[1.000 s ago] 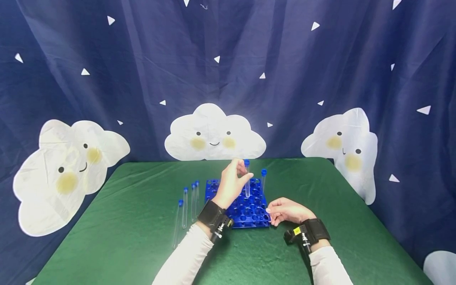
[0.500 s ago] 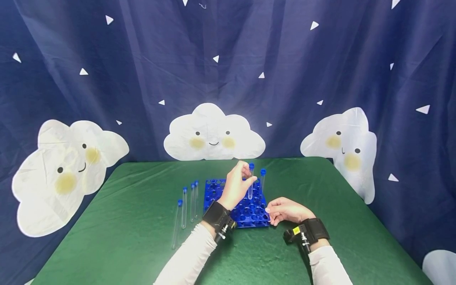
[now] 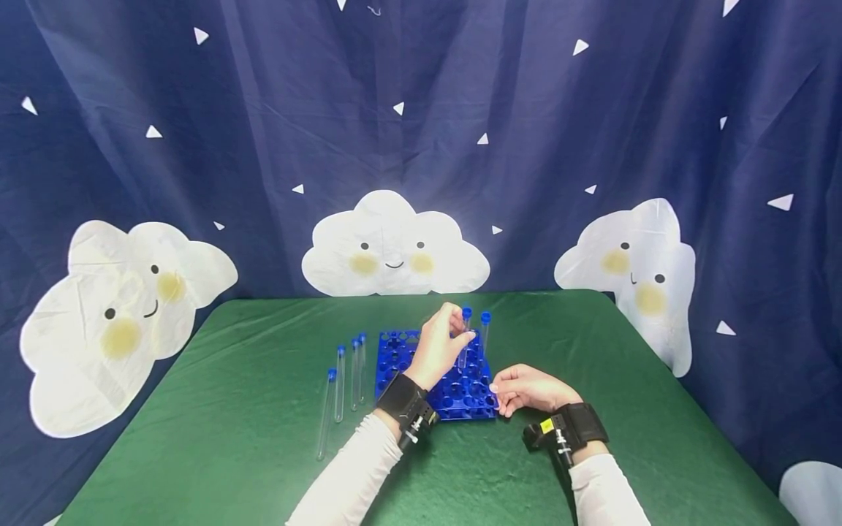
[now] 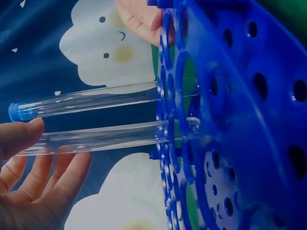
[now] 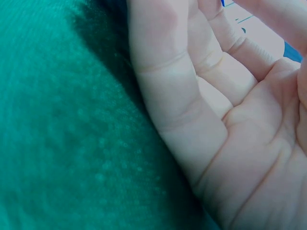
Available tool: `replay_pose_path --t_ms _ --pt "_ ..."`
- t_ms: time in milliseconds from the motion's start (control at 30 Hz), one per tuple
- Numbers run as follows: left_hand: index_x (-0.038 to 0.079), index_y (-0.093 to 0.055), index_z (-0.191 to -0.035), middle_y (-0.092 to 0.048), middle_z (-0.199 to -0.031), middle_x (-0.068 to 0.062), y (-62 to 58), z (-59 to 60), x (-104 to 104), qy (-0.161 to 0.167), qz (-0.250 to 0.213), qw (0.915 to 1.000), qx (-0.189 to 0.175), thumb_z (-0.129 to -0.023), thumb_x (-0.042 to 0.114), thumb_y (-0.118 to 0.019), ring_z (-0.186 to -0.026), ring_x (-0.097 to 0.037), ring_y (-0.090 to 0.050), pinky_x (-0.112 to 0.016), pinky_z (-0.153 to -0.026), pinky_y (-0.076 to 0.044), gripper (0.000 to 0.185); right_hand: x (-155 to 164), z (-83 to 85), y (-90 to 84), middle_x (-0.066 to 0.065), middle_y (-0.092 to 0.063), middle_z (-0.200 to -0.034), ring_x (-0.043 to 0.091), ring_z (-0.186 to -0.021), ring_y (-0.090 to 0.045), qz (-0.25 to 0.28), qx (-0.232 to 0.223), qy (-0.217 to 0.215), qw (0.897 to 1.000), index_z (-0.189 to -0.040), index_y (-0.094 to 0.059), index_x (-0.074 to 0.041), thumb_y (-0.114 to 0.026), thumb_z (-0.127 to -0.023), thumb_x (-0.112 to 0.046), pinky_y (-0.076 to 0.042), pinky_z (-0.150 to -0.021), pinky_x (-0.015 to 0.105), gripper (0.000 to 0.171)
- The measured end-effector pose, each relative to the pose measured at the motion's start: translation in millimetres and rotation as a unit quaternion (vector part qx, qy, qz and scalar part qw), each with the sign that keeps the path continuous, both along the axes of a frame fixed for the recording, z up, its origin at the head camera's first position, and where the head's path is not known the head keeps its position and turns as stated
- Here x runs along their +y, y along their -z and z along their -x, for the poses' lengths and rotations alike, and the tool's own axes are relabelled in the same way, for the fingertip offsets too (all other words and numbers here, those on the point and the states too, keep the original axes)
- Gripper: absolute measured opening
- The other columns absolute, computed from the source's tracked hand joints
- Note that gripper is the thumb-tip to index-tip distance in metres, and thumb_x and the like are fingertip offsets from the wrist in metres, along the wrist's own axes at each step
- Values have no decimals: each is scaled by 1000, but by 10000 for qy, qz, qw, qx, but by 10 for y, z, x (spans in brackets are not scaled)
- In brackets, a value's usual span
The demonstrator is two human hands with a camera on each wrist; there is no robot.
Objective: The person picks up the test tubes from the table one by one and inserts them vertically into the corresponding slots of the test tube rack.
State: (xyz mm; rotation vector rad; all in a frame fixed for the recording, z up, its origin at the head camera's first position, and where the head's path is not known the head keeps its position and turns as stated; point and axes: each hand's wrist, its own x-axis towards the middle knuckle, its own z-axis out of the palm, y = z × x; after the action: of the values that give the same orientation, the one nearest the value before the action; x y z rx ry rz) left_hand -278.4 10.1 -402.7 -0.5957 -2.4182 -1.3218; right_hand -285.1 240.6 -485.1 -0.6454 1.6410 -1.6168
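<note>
Left hand pinching a clear test tube near its capped upper end, thumb and fingers curled round the wall; the tube passes away from the grip through a hole in the top plate of the blue tube rack, its rounded tip just inside the frame beyond the fingertips. A second blue-capped tube stands in the neighbouring hole, just beside the held one and on the side away from the palm. The held tube appears light, rigid, thin-walled and smooth, hence likely slippery and liable to crack under a hard squeeze or sideways lever; the upper part near the cap, where the fingers sit, seems the best hold. Right hand resting on the green table cloth, fingers loosely curled against the near right corner of the rack; whether they clasp it cannot be told. Four spare tubes lie flat on the cloth, well to the left of both hands
</note>
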Motion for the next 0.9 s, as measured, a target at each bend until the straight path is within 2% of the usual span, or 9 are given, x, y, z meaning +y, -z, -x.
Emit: replay_pose_path --t_ms 167,900 --pt "9 -50 -101 -63 -93 -7 22 -5 -3 60 57 9997 -226 -87 10 -72 -87 -19 -62 -26 -79 -50 25 0 3 -2 -3 -71 -75 7 -66 -68 15 -7 -39 10000 -86 -64 -11 -43 -101 -4 -58 -65 24 26" --pt "8 -51 -103 -63 -94 -7 47 -7 16 23 149 9990 -429 -87 9 -71 -87 -19 -61 -27 -79 -51 26 6 7 -4 -3 -71 -75 7 -67 -67 80 -14 -73 9999 -87 -64 -10 -43 -101 -3 -58 -65 24 27"
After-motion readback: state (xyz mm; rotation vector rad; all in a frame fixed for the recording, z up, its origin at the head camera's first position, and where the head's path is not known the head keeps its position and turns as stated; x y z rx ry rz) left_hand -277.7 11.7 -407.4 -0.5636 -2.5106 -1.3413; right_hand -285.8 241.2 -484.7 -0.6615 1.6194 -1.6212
